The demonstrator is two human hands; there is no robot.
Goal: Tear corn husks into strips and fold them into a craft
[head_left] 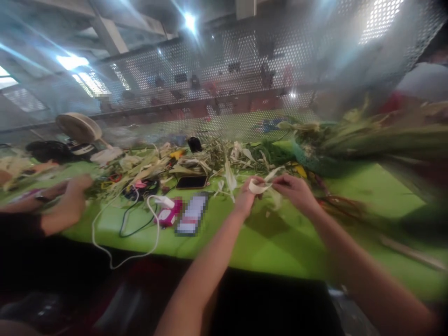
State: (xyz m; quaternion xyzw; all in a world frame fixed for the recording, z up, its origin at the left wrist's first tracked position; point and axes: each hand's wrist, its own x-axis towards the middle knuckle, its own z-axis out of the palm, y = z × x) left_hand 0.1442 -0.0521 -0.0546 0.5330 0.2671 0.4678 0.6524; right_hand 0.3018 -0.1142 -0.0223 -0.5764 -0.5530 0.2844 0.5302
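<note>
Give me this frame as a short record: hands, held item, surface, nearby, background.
left hand: holds the curled pale husk strip; hand over the table
right hand: fingers at the same strip; hand beside the left one
surface: green table
nearby: pile of dry husks beyond the hands; lit phone, dark-screened phone and magenta power strip left of them
other person: blurred hand at far left
background: perforated panel
</note>
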